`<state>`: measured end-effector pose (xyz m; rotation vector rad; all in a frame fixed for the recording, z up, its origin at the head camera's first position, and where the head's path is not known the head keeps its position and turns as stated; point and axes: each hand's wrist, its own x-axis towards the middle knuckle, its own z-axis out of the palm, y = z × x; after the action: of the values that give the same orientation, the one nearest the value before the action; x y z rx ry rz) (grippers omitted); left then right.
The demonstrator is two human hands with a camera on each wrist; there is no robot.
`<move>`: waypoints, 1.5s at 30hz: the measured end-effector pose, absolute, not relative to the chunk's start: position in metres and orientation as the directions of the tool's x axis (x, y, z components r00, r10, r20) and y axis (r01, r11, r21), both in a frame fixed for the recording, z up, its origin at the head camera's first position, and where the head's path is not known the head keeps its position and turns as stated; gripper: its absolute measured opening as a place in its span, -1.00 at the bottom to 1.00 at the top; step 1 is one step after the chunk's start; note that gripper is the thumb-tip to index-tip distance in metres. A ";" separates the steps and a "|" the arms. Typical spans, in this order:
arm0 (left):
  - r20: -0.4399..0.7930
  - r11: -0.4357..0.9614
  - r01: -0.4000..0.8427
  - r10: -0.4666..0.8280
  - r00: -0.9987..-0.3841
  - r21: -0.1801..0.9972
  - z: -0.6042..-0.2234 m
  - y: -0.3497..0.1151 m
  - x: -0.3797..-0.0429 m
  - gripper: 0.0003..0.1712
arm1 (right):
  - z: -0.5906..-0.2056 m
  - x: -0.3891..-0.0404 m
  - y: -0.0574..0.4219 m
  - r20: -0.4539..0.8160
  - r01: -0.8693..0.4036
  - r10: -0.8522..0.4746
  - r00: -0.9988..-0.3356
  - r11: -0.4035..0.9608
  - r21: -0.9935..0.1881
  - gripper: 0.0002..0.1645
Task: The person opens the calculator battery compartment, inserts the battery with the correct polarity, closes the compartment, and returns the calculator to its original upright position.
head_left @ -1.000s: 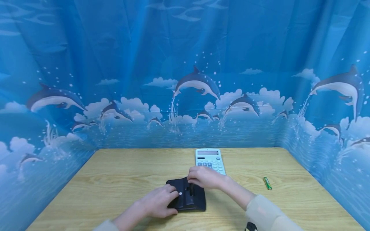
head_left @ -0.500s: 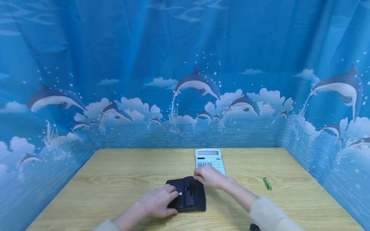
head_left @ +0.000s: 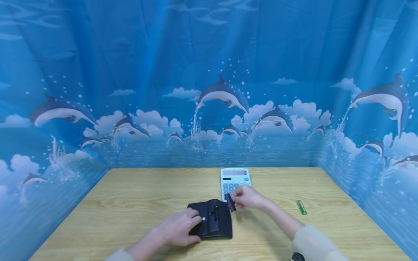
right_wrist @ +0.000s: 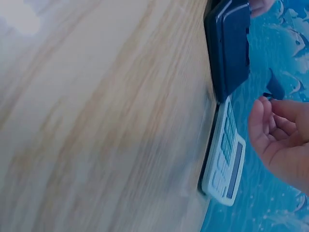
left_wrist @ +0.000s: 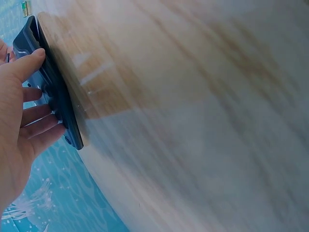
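A black, wedge-shaped device (head_left: pixel 222 224) lies on the table with a long battery compartment uncovered in its upper face. My left hand (head_left: pixel 181 227) holds its left side, the thumb at the near edge and the fingers over the top, as the left wrist view also shows the hand (left_wrist: pixel 19 106). Just right of the device and raised above the table, my right hand (head_left: pixel 246 197) pinches a small black battery cover (head_left: pixel 230 202) between thumb and fingertips. Something lies inside the compartment, too small to make out. In the right wrist view only a dark tip of the cover shows.
Behind the device is a pale blue calculator (head_left: pixel 234 177), its lower keys partly covered by my right hand. A green battery (head_left: pixel 302 207) lies on the wooden table (head_left: pixel 147 188) to the right. A blue dolphin-print curtain (head_left: pixel 209 72) surrounds the table.
My right hand has lifted the battery cover off the device and carried it a little to the right, so the compartment shows. The left hand has stayed in place.
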<state>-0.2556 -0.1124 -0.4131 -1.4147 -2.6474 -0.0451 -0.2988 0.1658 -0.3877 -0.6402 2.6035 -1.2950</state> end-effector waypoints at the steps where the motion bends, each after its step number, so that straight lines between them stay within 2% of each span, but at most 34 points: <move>1: 0.136 0.558 0.829 0.825 -0.549 -0.038 -0.413 -0.112 -0.256 -0.48 | -0.388 -0.298 0.168 0.023 -0.279 -0.434 -0.901 0.538 -0.796 -0.81; 9: 0.147 0.553 0.832 0.828 -0.542 -0.049 -0.414 -0.112 -0.253 -0.49 | -0.394 -0.291 0.187 -0.069 -0.142 -0.293 -0.954 0.642 -0.753 -0.86; 22: 0.136 0.563 0.826 0.821 -0.555 -0.028 -0.414 -0.113 -0.253 -0.47 | -0.400 -0.283 0.201 -0.101 -0.103 -0.240 -0.966 0.708 -0.699 -0.86; 33: 0.166 0.551 0.832 0.829 -0.535 -0.068 -0.414 -0.111 -0.254 -0.49 | -0.402 -0.283 0.208 -0.010 -0.310 -0.347 -0.938 0.852 -0.422 -0.80; 45: 0.143 0.569 0.820 0.818 -0.558 -0.056 -0.413 -0.111 -0.253 -0.46 | -0.396 -0.283 0.213 -0.067 -0.448 -0.471 -0.880 0.868 -0.212 -0.78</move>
<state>-0.2531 -0.1111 -0.4127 -1.3907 -2.6447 -0.0257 -0.2833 0.2134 -0.3964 -0.7216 2.9232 -0.2893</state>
